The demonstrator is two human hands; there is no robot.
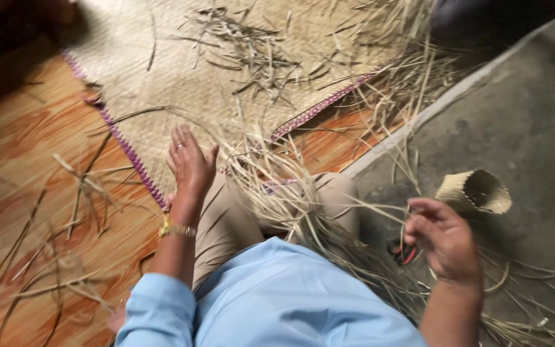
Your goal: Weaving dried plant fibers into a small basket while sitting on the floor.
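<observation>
Left hand (pixel 189 166) is hovering open, fingers straight, holding nothing, over the woven mat (pixel 162 83) edge. Right hand (pixel 442 238) is curling loosely round thin straw strips (pixel 290 193) lying across my lap, w/ a small woven basket (pixel 476 191) just beyond. Prob. sorting strips; next move needs one picked cleanly.

no packages, labels, signs or screens show anywhere in this view.
</observation>
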